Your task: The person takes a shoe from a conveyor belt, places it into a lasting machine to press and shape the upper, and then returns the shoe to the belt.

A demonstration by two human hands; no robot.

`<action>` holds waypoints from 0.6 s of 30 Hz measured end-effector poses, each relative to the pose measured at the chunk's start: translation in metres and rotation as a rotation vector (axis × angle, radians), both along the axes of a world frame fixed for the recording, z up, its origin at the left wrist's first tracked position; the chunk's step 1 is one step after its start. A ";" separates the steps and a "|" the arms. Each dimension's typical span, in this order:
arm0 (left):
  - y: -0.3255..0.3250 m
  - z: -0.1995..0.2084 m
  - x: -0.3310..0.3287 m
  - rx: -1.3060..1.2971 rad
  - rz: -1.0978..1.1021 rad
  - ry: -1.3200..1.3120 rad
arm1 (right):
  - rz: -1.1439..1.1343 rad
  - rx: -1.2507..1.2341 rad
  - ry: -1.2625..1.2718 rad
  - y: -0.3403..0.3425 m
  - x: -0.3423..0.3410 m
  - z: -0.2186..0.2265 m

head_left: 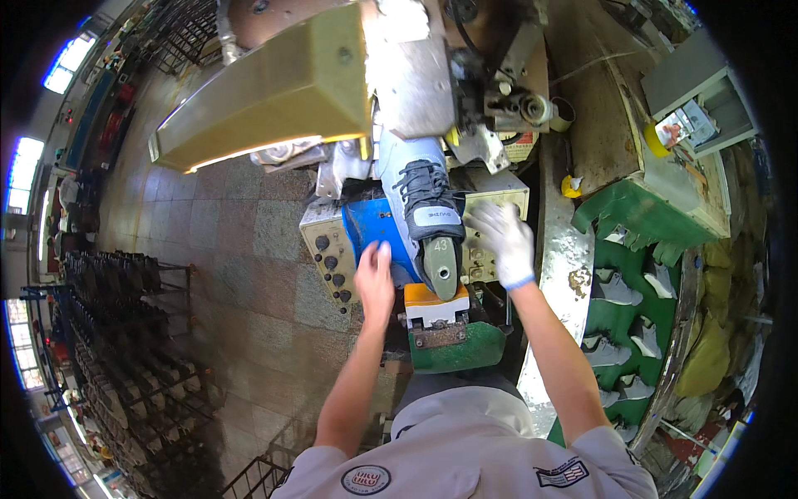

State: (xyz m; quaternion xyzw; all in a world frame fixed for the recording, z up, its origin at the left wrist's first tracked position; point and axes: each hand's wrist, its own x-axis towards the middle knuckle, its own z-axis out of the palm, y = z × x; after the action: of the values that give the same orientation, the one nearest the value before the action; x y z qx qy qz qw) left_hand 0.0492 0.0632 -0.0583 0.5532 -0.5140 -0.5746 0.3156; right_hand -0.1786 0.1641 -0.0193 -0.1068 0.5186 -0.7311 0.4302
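A grey lace-up shoe (416,187) sits in the middle of the machine, toe pointing away under the metal head (411,91). A greenish shoe last (440,270) fills it and sticks out at the heel opening. The heel end is just above an orange-topped support block (436,303). My bare left hand (376,279) is left of the heel, fingers stretched out and holding nothing. On the other side, my right hand (503,241), in a white knit glove, has its fingers spread near the shoe collar. Whether its fingertips touch the shoe, I cannot tell.
A yellowish machine housing (266,87) juts out at the upper left. A control box with black knobs (328,249) stands below it. On the right, several shoes (615,287) lie on a green surface beside a metal ledge (565,274). Dark racks (125,333) stand at far left.
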 end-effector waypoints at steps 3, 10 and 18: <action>0.070 -0.087 0.061 0.014 0.111 -0.368 | -0.091 -0.150 -0.259 0.092 -0.013 -0.016; 0.100 -0.182 0.036 0.150 0.072 -0.390 | -0.155 0.234 -0.036 0.186 0.003 -0.012; 0.090 -0.127 0.072 0.054 -0.084 -0.300 | -0.070 0.169 -0.014 0.203 0.005 0.011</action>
State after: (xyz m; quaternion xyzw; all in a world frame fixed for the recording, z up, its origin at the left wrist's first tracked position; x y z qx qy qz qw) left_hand 0.1211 0.1528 -0.1858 0.6191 -0.5624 -0.5118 0.1962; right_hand -0.1735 0.3667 -0.0079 -0.0467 0.5790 -0.7000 0.4154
